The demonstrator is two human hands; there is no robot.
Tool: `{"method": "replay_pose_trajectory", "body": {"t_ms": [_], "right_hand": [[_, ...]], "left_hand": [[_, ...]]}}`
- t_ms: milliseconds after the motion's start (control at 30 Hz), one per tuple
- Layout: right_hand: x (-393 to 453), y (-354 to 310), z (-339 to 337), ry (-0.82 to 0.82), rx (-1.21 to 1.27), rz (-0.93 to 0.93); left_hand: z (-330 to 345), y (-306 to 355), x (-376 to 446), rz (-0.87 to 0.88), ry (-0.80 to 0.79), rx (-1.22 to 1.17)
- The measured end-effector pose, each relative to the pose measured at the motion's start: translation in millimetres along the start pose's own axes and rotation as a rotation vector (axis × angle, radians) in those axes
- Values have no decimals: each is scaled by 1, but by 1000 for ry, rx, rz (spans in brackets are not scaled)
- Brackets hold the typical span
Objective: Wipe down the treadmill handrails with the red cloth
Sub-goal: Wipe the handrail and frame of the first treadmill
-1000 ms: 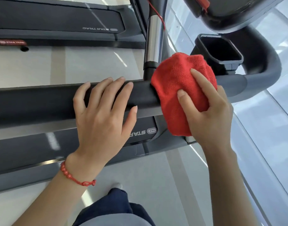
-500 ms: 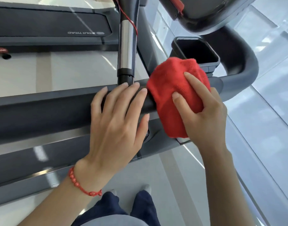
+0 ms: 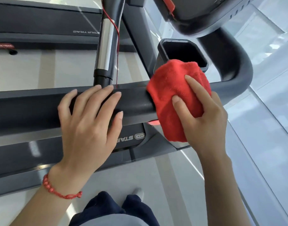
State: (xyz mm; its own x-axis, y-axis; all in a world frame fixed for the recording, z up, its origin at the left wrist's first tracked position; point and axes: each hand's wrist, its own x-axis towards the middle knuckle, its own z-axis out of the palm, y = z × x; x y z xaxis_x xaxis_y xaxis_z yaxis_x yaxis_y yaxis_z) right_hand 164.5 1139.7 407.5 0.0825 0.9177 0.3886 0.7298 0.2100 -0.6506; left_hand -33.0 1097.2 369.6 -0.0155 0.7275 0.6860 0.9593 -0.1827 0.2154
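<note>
A dark grey treadmill handrail (image 3: 136, 101) runs across the middle of the head view and curves up on the right. The red cloth (image 3: 172, 98) is draped over the rail near that bend. My right hand (image 3: 203, 121) presses the cloth against the rail, fingers wrapped over it. My left hand (image 3: 89, 124) rests flat on the rail just left of the cloth, fingers spread, holding nothing. A red bead bracelet circles my left wrist.
A black cup holder (image 3: 182, 53) sits just behind the cloth, under the console (image 3: 205, 15). A chrome upright post (image 3: 105, 48) with a red cord meets the rail above my left hand. Another treadmill deck (image 3: 42, 22) lies at top left. Pale floor surrounds.
The cloth and my right hand have shifted right along the rail towards the bend. My left hand slid right along the rail, now under the chrome post. The view panned right.
</note>
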Motion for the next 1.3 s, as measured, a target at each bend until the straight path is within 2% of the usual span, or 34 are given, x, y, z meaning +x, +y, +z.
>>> {"method": "replay_pose_trajectory", "body": {"t_ms": [233, 400, 500, 867, 1033, 1133, 1300], "right_hand": [[3, 9, -2, -32, 12, -55], [19, 35, -23, -12, 0, -7], [26, 45, -30, -13, 11, 9], [65, 58, -57, -181, 185, -129], [107, 52, -64, -206, 161, -226], [129, 42, -58, -304, 87, -256], [148, 32, -40, -567, -73, -334]], "left_hand": [[13, 39, 12, -18, 29, -26], [31, 63, 29, 15, -34, -59], [40, 68, 32, -2, -84, 8], [42, 70, 32, -11, -64, 64], [39, 72, 33, -6, -86, 37], [35, 73, 40, 2, -111, -11], [34, 72, 46, -22, -185, -16]]}}
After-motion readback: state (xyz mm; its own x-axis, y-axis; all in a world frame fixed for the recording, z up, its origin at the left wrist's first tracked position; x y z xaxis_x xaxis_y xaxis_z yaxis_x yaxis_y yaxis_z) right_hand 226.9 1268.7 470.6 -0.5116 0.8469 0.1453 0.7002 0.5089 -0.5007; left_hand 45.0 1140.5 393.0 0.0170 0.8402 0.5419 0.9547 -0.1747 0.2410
